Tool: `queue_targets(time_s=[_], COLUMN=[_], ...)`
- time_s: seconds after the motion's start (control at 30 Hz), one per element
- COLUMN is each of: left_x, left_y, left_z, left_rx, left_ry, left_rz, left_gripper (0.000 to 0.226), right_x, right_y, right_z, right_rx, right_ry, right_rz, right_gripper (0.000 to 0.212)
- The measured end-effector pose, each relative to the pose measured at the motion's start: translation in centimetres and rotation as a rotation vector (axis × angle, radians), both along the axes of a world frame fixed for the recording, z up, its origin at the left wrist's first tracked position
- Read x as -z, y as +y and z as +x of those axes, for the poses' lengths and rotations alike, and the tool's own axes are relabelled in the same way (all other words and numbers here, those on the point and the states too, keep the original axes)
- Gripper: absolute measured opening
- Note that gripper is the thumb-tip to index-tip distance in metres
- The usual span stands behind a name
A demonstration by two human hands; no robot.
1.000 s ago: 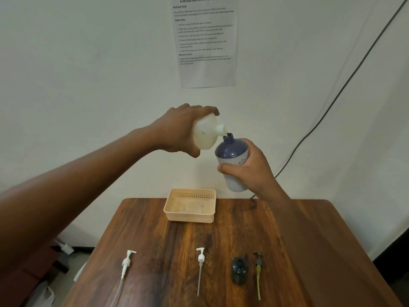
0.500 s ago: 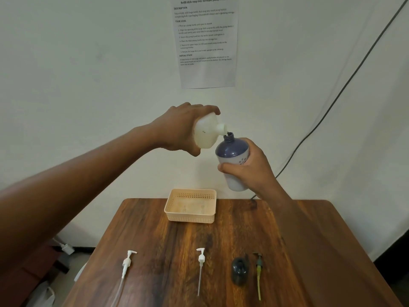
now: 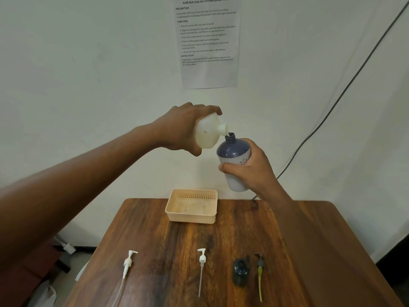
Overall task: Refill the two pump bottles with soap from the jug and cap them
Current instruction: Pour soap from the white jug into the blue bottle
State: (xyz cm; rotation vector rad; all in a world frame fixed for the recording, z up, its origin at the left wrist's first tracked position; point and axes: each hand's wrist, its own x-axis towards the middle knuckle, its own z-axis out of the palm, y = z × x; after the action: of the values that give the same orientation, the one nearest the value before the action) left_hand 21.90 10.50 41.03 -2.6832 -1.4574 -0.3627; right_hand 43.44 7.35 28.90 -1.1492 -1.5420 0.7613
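My left hand grips a cream soap jug tipped on its side, high above the table, its spout just over the open neck of a blue-and-white bottle. My right hand holds that bottle round its lower body, leaning slightly left. On the wooden table lie a white pump head, a second white pump head, a dark bottle lying down and a dark pump with a yellow-green tube.
A beige perforated basket stands at the table's back edge, close to the wall. A printed sheet hangs on the wall and a black cable runs down at the right. The floor shows off the table's left side.
Both hands have stayed nearly still, with the jug's spout kept over the bottle's neck. Nothing on the table has moved.
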Motion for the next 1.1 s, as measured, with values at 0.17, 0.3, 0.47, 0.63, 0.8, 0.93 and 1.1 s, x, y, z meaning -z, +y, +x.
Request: queue_targets(time_s=[0.17, 0.3, 0.47, 0.63, 0.8, 0.93, 1.1], left_x=[-0.01, -0.12, -0.28, -0.62, -0.87, -0.95, -0.99], left_y=[0.13, 0.28, 0.34, 0.25, 0.18, 0.17, 0.15], left_z=[0.0, 0.08, 0.21, 0.32, 0.51, 0.53, 0.66], left_rx=[-0.002, -0.001, -0.001, -0.001, 0.0, -0.002, 0.004], left_ry=[0.007, 0.013, 0.017, 0.044, 0.063, 0.062, 0.055], left_rz=[0.001, 0.005, 0.008, 0.019, 0.027, 0.027, 0.021], left_gripper=[0.1, 0.101, 0.101, 0.101, 0.1, 0.1, 0.099], right_x=[0.09, 0.05, -0.09, -0.11, 0.0, -0.06, -0.1], right_y=[0.15, 0.26, 0.34, 0.39, 0.53, 0.46, 0.43], right_z=[0.05, 0.07, 0.12, 0.15, 0.15, 0.22, 0.41], right_rx=[-0.002, 0.0, 0.0, 0.0, 0.001, 0.004, 0.011], right_ry=[0.004, 0.01, 0.012, 0.017, 0.023, 0.015, 0.004], right_rz=[-0.011, -0.013, -0.015, -0.014, -0.013, -0.005, 0.008], right_gripper=[0.071, 0.073, 0.07, 0.065, 0.064, 0.062, 0.066])
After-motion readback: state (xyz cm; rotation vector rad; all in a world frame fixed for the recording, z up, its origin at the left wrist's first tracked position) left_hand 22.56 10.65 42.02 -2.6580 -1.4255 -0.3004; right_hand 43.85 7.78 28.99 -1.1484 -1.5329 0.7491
